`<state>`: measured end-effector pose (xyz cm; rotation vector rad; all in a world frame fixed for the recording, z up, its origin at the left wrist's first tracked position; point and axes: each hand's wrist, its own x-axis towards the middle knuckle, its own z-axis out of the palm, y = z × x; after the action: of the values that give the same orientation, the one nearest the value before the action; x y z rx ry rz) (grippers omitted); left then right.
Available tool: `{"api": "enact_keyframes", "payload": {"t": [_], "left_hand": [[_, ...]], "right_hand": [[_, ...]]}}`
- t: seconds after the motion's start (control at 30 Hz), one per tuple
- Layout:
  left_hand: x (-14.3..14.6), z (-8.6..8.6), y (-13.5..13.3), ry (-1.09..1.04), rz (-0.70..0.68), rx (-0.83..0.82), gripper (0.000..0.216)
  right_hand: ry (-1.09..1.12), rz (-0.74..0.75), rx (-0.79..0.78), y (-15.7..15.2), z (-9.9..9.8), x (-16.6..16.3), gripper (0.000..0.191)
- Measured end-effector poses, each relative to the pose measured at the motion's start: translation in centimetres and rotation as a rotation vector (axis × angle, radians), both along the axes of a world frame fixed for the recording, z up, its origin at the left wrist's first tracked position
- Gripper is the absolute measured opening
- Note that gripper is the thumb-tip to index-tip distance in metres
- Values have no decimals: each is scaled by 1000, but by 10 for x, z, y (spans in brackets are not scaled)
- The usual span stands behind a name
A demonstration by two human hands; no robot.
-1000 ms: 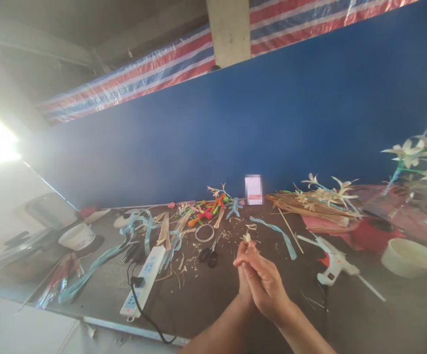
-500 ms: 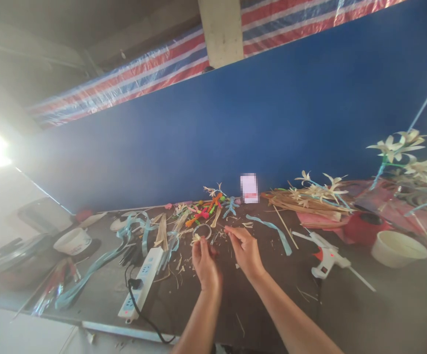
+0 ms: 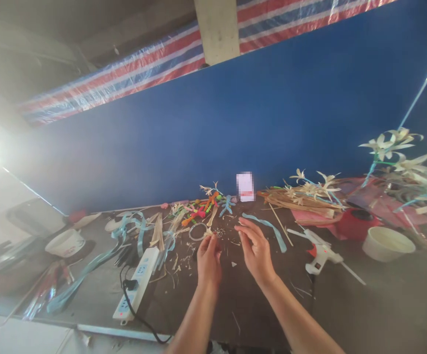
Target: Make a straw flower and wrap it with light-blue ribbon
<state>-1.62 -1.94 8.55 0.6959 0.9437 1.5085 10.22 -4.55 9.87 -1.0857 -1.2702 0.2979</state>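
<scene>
- Watching remotely through the head camera; I take the power strip [image 3: 136, 286] on the dark table [image 3: 176, 314] as my landmark.
- Left hand [image 3: 209, 265]: right of the power strip. I see its thumb and fingers pinching a small pale flower [image 3: 209, 232] at the tips.
- Flower: right of the power strip and a little beyond its far end; petals poke out above the fingers.
- Right hand [image 3: 258, 253]: farther right of the power strip, apart from the left. Thumb and fingers look spread; I cannot tell whether a thin strand sits between them.
- Silver ring [image 3: 190, 233]: right of the power strip's far end, just beside the flower.
- Blue ribbon [image 3: 278, 238]: well right of the power strip, lying loose.
- Glue gun [image 3: 323, 253]: farther right of the power strip, on its side.
- White bowl [image 3: 65, 245]: left of the power strip.
</scene>
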Motion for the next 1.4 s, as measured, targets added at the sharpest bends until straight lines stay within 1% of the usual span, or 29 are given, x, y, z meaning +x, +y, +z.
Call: {"api": "enact_keyframes", "payload": {"t": [0.07, 0.13, 0.23, 0.3, 0.37, 0.43, 0.5, 0.57, 0.63, 0.77, 0.9, 1.0, 1.2, 1.4], "left_hand": [[3, 2, -2, 4, -65, 19, 18], [9, 5, -5, 1, -137, 58, 15], [20, 13, -10, -8, -227, 81, 13], [25, 18, -13, -3, -271, 54, 14], [28, 20, -15, -9, -316, 25, 15], [28, 21, -15, -24, -364, 9, 17], [26, 19, -16, -42, -413, 4, 17], [24, 17, -16, -69, -449, -2, 17], [23, 15, -16, -105, -456, -23, 18], [23, 15, -17, -129, -464, -71, 18], [24, 14, -18, -98, -479, -33, 15], [23, 11, -19, -87, -479, -33, 16], [22, 6, -18, -73, -500, -14, 15], [21, 5, -17, -47, -485, -1, 15]], "right_hand": [[-19, 25, -28, -11, 9, 12, 24], [-44, 48, -89, -20, 17, 22, 25], [-44, 108, -183, -26, 26, 30, 29], [11, 193, -248, -27, 27, 31, 32], [92, 272, -314, -27, 23, 30, 32], [157, 326, -369, -27, 18, 28, 26], [191, 348, -395, -29, 15, 26, 21], [197, 343, -403, -32, 14, 25, 23], [171, 322, -407, -36, 16, 24, 25], [93, 297, -420, -41, 18, 26, 20], [6, 250, -443, -43, 13, 31, 17], [-32, 242, -470, -43, 9, 34, 19], [-37, 208, -469, -47, 5, 33, 21], [-35, 177, -481, -48, 5, 32, 19]]}}
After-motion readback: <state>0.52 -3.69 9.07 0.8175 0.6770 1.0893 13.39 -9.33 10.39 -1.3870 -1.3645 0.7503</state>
